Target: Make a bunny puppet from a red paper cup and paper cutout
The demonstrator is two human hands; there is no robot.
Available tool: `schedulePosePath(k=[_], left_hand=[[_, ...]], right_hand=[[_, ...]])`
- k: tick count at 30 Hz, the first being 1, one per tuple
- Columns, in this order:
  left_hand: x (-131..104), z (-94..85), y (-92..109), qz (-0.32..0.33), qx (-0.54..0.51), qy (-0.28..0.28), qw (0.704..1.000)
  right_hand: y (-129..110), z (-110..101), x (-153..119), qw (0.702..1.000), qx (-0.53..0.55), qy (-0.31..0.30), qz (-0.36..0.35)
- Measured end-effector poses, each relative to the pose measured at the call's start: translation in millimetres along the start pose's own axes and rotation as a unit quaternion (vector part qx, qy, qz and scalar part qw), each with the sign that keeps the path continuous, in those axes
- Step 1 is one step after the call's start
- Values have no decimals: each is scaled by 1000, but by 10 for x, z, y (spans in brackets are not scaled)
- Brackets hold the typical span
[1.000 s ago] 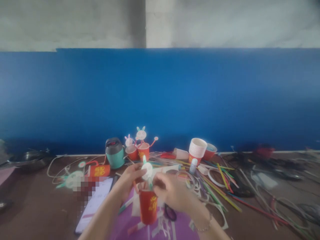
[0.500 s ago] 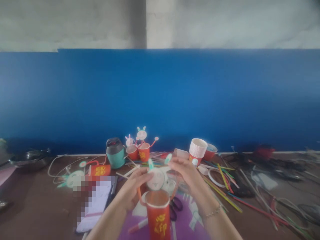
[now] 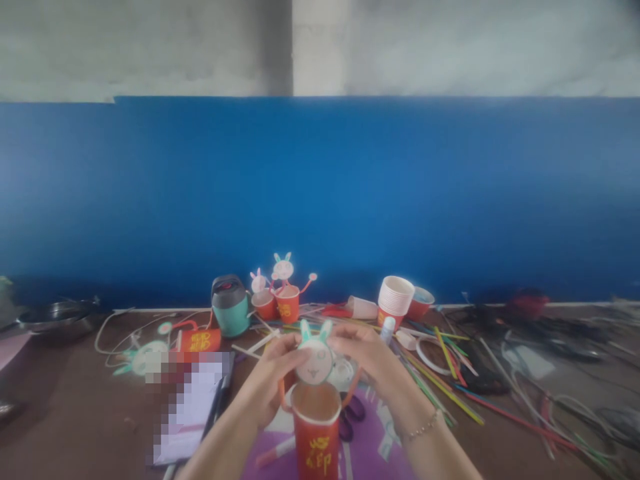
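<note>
A round paper rabbit head (image 3: 314, 363) with a drawn face and two green-tinted ears is held up just behind the rim of a red paper cup (image 3: 317, 440). My left hand (image 3: 277, 373) pinches the head's left edge. At its upper right, the fingers of my right hand (image 3: 361, 350) are closed at the base of the right ear. Yellow writing marks the cup, which stands upright with orange pipe-cleaner arms at its sides. Behind the cup, dark-handled scissors (image 3: 353, 417) and a pink marker (image 3: 275, 452) lie on a purple sheet (image 3: 373, 460).
Finished-looking rabbit cups (image 3: 287, 305) stand at the back beside a teal jar (image 3: 231, 310). A stack of paper cups (image 3: 396, 297) is at back right. Coloured pipe cleaners (image 3: 445, 393) lie scattered on the right. To the left are a phone (image 3: 193, 413) and a tipped red cup (image 3: 199, 343).
My right hand has brought the second ear left and down onto the head's top edge. Before, that ear was apart from the head. My left hand keeps its hold.
</note>
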State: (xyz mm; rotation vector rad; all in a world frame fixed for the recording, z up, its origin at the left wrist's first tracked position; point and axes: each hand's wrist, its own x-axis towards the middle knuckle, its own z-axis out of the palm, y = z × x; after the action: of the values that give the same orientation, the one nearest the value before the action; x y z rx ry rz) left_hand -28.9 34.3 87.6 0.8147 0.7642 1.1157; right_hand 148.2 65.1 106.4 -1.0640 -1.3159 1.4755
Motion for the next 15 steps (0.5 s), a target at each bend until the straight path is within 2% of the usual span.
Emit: schedulePosePath(k=[5, 15], left_hand=[[-24, 29, 16, 2, 29, -11, 1000], [-8, 41, 1, 6, 35, 12, 999]], right_hand=[[-41, 10, -24, 1000, -6, -7, 8], [-36, -9, -35, 1000, -29, -12, -3]])
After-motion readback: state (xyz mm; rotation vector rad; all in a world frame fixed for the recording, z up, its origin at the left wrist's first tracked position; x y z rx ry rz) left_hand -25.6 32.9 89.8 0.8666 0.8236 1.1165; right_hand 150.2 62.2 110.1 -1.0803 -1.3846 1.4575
